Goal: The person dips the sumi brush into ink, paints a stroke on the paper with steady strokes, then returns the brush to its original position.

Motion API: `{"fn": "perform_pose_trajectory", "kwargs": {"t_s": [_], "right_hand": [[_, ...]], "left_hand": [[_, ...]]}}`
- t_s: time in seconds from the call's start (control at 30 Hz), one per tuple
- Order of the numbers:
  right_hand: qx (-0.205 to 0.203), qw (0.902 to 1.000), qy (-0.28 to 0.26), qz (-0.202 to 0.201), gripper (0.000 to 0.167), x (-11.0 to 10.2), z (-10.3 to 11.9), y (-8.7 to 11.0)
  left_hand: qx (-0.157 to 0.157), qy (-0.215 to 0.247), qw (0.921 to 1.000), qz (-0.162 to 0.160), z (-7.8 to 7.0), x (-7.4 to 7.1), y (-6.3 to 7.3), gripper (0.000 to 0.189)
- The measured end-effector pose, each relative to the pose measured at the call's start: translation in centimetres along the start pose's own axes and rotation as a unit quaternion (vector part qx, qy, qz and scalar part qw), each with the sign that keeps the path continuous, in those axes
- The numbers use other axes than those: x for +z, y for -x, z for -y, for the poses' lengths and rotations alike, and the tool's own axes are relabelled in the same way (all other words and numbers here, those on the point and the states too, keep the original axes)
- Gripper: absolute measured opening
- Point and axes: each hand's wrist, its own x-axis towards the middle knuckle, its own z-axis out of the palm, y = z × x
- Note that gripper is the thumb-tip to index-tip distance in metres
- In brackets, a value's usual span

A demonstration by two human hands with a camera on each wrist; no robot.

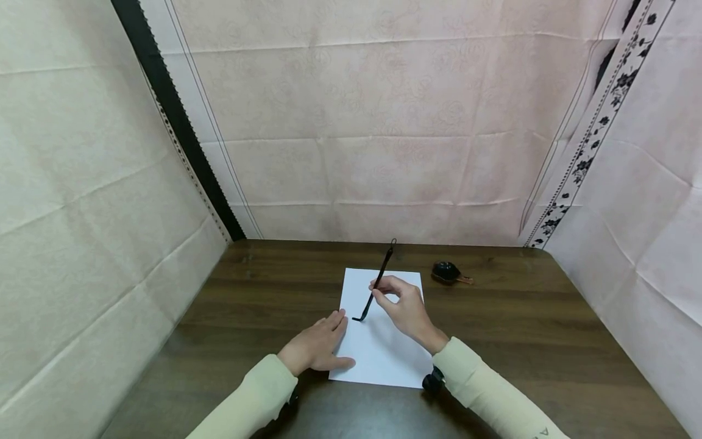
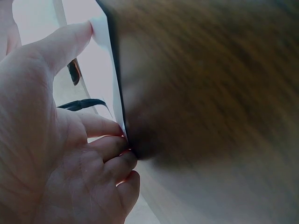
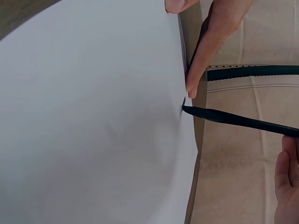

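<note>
A white sheet of paper [image 1: 378, 366] lies on the wooden table. My right hand [image 1: 404, 310] pinches a black writing brush [image 1: 386, 263] by its handle, between thumb and fingers. The brush slants, its loop end up and away, and its dark tip [image 3: 189, 109] meets the paper near the left edge. A short black stroke [image 1: 356, 319] shows at the tip. My left hand [image 1: 318, 346] rests along the sheet's left edge, with fingers extended and the thumb on the paper. In the left wrist view the brush [image 2: 79, 105] appears beyond the left palm [image 2: 65, 154].
To the right of the paper sits a small glossy black dish-like object [image 1: 446, 271] with a brownish end; its contents cannot be made out. Pale cloth [image 1: 384, 122] hangs behind the wooden table [image 1: 263, 292] and on both sides.
</note>
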Motion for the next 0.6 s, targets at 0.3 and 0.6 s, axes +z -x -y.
{"fn": "perform_pose_trajectory", "kwargs": {"t_s": [0.3,0.6], "right_hand": [[0.005,0.9999,0.014,0.001,0.016,-0.7,0.0,0.3],[-0.002,0.9995,0.030,0.002,0.016,-1.9,-0.4,0.6]], "left_hand": [[-0.001,0.003,1.0000,0.002,0.1,0.1,0.0,0.097],[0.000,-0.005,1.0000,-0.002,0.2,0.3,0.0,0.098]]}}
